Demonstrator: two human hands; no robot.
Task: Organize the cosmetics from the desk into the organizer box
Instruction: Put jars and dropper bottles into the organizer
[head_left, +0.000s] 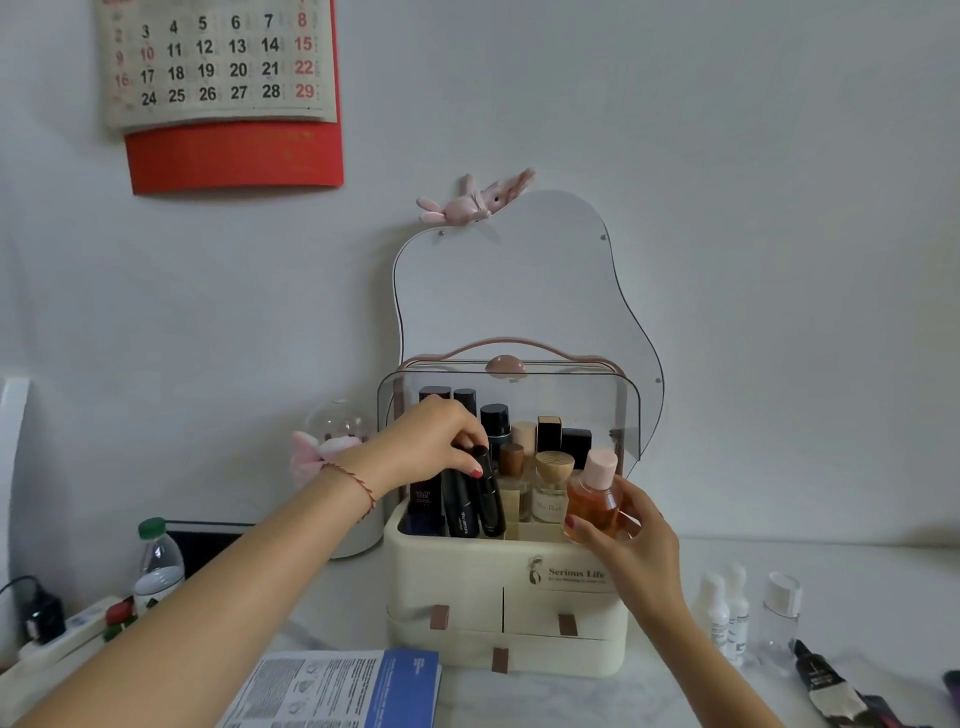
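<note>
**Both hands at the organizer box, centre frame**

Cream organizer box (506, 592) stands on the bench (779, 561), centre of the frame, clear lid (519, 384) tipped up and back. Top compartment crowded with upright bottles and tubes.

Left hand (434, 441) reaches in from lower left; fingers (470, 449) curled round the top of a black tube (488, 493), thumb at its side. Tube leans slightly, lower end down in the left part of the compartment among other dark tubes.

Right hand (631, 540) comes from lower right; fingers and thumb wrapped round an amber bottle (595, 499) with a pink cap, at the right front corner of the compartment. Cannot tell if its base rests inside.

Right of the box, on the bench: small white bottles (724, 608) and a clear bottle (779, 613), upright. Lower centre: a printed leaflet (332, 691). Left: a water bottle (158, 564).
</note>
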